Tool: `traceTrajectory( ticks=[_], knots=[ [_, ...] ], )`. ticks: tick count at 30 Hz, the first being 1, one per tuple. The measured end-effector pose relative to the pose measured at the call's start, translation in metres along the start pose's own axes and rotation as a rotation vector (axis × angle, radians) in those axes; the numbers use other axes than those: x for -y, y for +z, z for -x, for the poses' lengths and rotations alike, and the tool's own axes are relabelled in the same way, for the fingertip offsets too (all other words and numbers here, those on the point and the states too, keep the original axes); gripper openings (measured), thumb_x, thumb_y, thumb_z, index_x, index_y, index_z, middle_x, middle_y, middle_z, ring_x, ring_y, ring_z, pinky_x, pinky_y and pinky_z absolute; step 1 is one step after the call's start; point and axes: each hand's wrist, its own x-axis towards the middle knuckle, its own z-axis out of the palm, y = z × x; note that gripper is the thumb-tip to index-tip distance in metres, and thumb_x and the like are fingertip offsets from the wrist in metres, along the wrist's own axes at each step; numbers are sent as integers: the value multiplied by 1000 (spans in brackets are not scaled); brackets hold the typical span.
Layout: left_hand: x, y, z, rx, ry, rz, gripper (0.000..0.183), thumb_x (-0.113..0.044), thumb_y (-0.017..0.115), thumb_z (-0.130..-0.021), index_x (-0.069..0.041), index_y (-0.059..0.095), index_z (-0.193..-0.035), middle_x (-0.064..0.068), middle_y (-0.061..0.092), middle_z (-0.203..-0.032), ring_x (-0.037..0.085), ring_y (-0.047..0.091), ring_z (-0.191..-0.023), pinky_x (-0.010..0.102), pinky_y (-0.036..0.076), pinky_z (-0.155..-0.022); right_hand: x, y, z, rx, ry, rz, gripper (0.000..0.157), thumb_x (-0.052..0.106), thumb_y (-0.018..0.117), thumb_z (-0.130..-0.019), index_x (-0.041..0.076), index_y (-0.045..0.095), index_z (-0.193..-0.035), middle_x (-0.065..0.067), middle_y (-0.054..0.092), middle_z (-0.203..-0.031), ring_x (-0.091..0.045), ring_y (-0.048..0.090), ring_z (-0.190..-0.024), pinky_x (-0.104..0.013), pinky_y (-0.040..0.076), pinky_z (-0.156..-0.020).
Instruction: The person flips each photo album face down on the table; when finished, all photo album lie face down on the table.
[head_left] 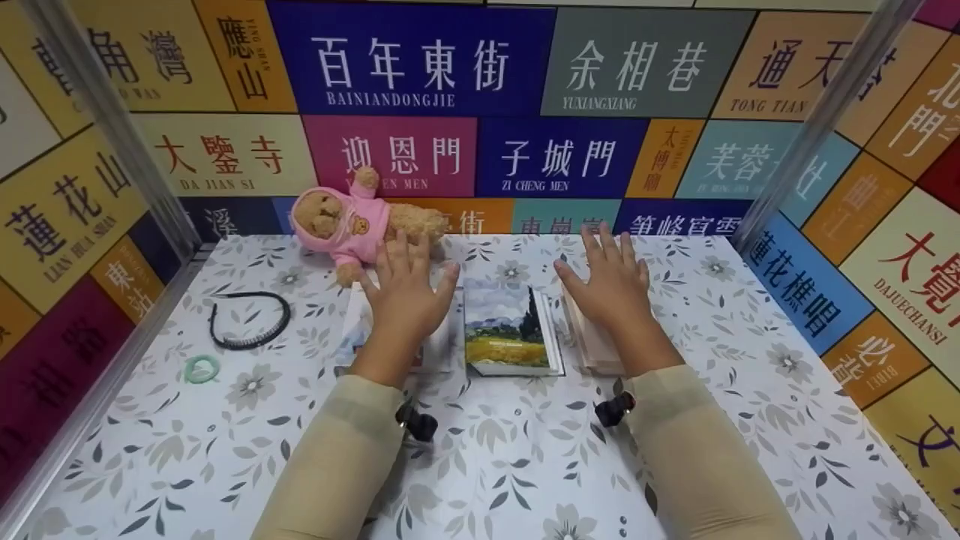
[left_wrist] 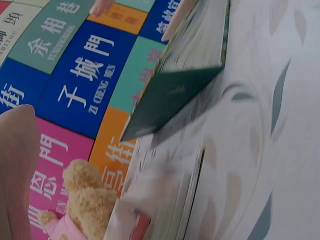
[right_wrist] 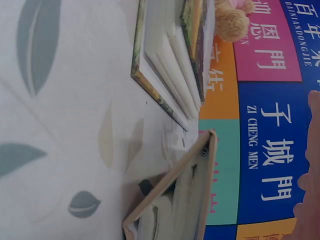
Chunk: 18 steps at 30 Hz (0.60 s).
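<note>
My left hand [head_left: 409,289], fingers spread straight, overlaps a pale-covered book [head_left: 441,346] in the head view. To its right, a book with a painted landscape cover [head_left: 499,330] lies face up between my two hands. My right hand [head_left: 611,289], also with straight, spread fingers, overlaps a beige book [head_left: 591,341]. Neither hand holds anything. In the left wrist view, the landscape book shows its dark green side [left_wrist: 175,100] and page edges. The right wrist view looks onto the beige book's cover edge [right_wrist: 167,185] and its pages.
Behind my left hand, a teddy bear [head_left: 360,221] in a pink hoodie lies against the sign-covered backdrop [head_left: 412,60]. A black headband [head_left: 285,319] and a green coil ring [head_left: 201,369] are at the left of the floral tabletop [head_left: 517,450]. Clear panels with upright edges flank the table.
</note>
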Motion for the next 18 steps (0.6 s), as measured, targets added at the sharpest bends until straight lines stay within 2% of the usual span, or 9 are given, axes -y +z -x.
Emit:
traceTrajectory(
  ticks=[4, 7, 11, 18],
  knots=[
    [-16, 3, 4, 45, 16, 45, 88, -86, 20, -100, -39, 2, -173, -1, -7, -183, 39, -6, -169, 74, -11, -129, -6, -6, 4, -14, 0, -33, 94, 88, 27, -98, 38, -1, -173, -1, -4, -183, -40, -5, -169, -79, 6, -128],
    [-27, 5, 6, 52, 28, 92, 87, -83, 24, -102, -36, 8, -174, 1, -1, -184, 40, 0, -169, 72, -4, -132, -14, -10, 8, -23, 7, -72, 94, 87, 28, -99, 35, 1, -173, -5, 2, -184, -41, 3, -169, -78, 10, -128],
    [-41, 7, 9, 56, 50, 166, 84, -77, 31, -105, -32, 14, -174, 4, 6, -184, 39, 3, -170, 69, 5, -134, -29, -16, 13, -39, 4, -131, 92, 83, 30, -101, 32, 8, -174, -10, 13, -182, -45, 14, -167, -74, 13, -130],
    [-70, 17, 19, 115, 97, 378, 80, -69, 37, -108, -27, 20, -173, 7, 16, -182, 37, 4, -170, 65, 14, -135, -62, -25, 18, -34, 12, -219, 84, 78, 32, -105, 32, 15, -173, -15, 25, -179, -45, 22, -165, -69, 19, -132]
  ],
)
